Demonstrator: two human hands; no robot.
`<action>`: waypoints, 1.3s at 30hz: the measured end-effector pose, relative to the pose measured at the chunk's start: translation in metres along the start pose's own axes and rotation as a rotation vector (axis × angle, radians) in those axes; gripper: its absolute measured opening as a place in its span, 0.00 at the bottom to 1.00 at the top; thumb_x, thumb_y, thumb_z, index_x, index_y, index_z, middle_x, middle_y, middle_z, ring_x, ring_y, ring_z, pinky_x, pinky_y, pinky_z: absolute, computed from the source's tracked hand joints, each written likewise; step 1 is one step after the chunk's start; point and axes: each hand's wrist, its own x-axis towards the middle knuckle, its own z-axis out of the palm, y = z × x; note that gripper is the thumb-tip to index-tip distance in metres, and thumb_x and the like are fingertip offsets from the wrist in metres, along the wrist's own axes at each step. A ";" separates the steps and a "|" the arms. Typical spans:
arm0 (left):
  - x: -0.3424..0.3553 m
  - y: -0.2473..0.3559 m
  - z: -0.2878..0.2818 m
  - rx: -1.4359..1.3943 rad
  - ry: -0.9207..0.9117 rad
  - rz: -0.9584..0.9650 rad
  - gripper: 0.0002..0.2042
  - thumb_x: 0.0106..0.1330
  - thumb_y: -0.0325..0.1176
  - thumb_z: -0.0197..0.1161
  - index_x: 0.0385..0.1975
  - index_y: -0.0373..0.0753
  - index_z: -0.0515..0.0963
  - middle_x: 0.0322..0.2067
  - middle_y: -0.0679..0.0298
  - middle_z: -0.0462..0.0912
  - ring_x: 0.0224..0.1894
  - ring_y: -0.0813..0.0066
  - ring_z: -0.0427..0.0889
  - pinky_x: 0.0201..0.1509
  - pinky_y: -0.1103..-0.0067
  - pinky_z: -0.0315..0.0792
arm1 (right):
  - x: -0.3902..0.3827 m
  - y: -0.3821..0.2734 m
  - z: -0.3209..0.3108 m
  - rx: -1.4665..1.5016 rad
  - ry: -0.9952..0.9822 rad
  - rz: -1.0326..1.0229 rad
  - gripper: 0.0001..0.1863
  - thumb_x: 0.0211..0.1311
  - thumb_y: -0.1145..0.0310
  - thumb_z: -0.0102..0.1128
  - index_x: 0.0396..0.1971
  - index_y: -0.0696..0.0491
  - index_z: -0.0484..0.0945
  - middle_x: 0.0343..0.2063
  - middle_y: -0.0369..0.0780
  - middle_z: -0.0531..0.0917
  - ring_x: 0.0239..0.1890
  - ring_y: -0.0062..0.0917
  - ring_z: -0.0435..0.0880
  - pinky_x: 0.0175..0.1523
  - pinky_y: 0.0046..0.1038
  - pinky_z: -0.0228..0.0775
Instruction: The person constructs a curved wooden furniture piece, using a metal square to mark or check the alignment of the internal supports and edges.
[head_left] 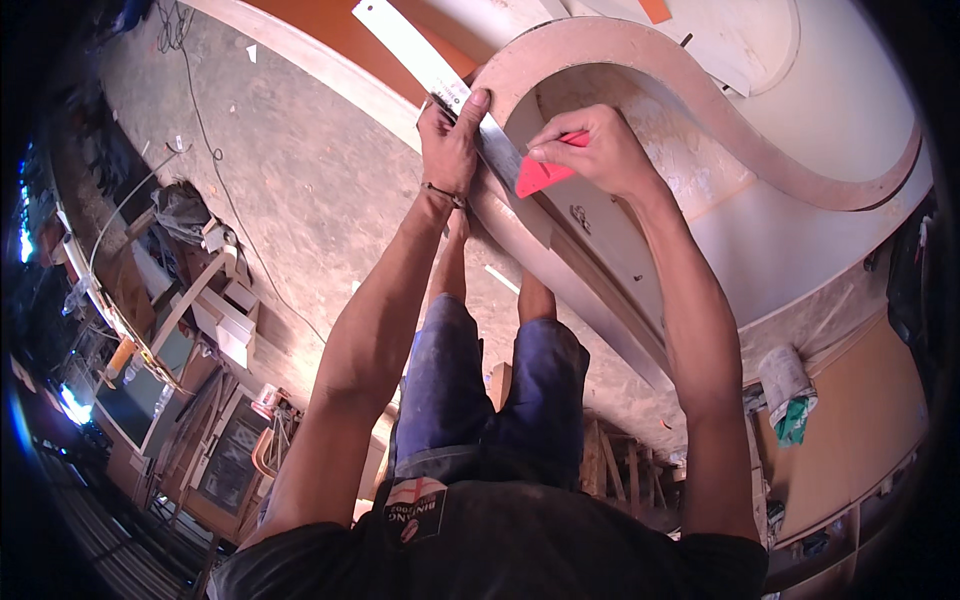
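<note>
My left hand (449, 148) is closed round a long, flat, pale strip (405, 47), its thumb pressed on the upper face. The strip has a small hole at its far end and dark print, and it slants over the edge of a curved panel. In my right hand (594, 146) is a flat red triangular spreader (541, 177), pinched between thumb and fingers. Its wide edge lies at the strip's near end, apparently touching it. Beneath both hands runs a pinkish-brown curved panel (610, 38) with an S-shaped rim. Part of the strip is hidden by my left fingers.
A cable (203, 130) trails over the grey floor (290, 190) at left. Wood scraps (228, 318) and workshop clutter stand farther left. A stained white bucket (786, 375) with green on it sits at right. Small hardware (579, 214) lies inside the panel's hollow.
</note>
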 end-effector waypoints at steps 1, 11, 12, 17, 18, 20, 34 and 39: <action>0.000 -0.002 -0.002 0.001 0.000 -0.001 0.15 0.75 0.42 0.69 0.41 0.33 0.86 0.30 0.74 0.82 0.31 0.86 0.74 0.35 0.82 0.69 | 0.000 0.000 0.001 -0.001 0.005 -0.015 0.09 0.59 0.70 0.74 0.34 0.61 0.90 0.29 0.41 0.91 0.35 0.19 0.88 0.45 0.27 0.80; -0.002 0.004 -0.001 0.141 0.095 -0.104 0.19 0.78 0.47 0.64 0.38 0.33 0.82 0.34 0.69 0.83 0.35 0.83 0.75 0.41 0.81 0.71 | 0.014 -0.009 0.000 0.001 -0.015 -0.023 0.06 0.61 0.75 0.73 0.33 0.62 0.88 0.31 0.40 0.91 0.36 0.16 0.86 0.47 0.24 0.78; -0.001 0.009 0.005 0.120 0.155 -0.088 0.19 0.78 0.47 0.64 0.36 0.34 0.82 0.33 0.70 0.82 0.35 0.84 0.73 0.41 0.82 0.70 | 0.013 -0.013 -0.004 -0.007 -0.009 -0.030 0.06 0.61 0.75 0.73 0.33 0.62 0.88 0.31 0.40 0.91 0.36 0.16 0.86 0.47 0.24 0.78; -0.001 0.009 -0.009 -0.172 0.176 0.019 0.06 0.75 0.29 0.67 0.35 0.35 0.80 0.31 0.70 0.82 0.33 0.86 0.76 0.41 0.85 0.71 | -0.008 -0.035 -0.015 -0.046 0.119 0.041 0.16 0.53 0.71 0.78 0.41 0.58 0.86 0.35 0.40 0.88 0.38 0.19 0.86 0.48 0.26 0.77; -0.003 0.009 -0.012 -0.175 0.178 0.018 0.06 0.75 0.29 0.67 0.35 0.35 0.80 0.31 0.70 0.82 0.33 0.86 0.76 0.41 0.85 0.71 | -0.015 -0.031 -0.013 -0.049 0.117 0.043 0.16 0.53 0.71 0.78 0.41 0.58 0.86 0.35 0.40 0.88 0.38 0.19 0.86 0.48 0.26 0.77; -0.005 0.008 -0.015 -0.274 0.095 0.002 0.08 0.76 0.31 0.66 0.33 0.38 0.78 0.32 0.69 0.81 0.36 0.85 0.75 0.47 0.83 0.72 | -0.030 -0.019 -0.009 -0.034 0.381 0.080 0.21 0.51 0.72 0.79 0.47 0.57 0.84 0.41 0.39 0.87 0.41 0.20 0.86 0.49 0.27 0.77; -0.048 0.009 -0.035 -0.106 0.124 -0.140 0.14 0.75 0.40 0.68 0.43 0.34 0.80 0.38 0.67 0.85 0.35 0.84 0.76 0.39 0.82 0.70 | -0.072 0.017 0.026 1.020 0.514 0.025 0.23 0.76 0.46 0.59 0.37 0.54 0.78 0.34 0.38 0.80 0.42 0.30 0.81 0.60 0.43 0.77; -0.075 -0.004 -0.020 0.197 0.357 -0.124 0.22 0.78 0.45 0.63 0.59 0.32 0.79 0.50 0.59 0.82 0.54 0.73 0.78 0.60 0.75 0.72 | -0.081 0.019 0.028 0.983 0.571 0.122 0.23 0.78 0.44 0.56 0.36 0.52 0.75 0.29 0.36 0.75 0.36 0.28 0.77 0.51 0.42 0.79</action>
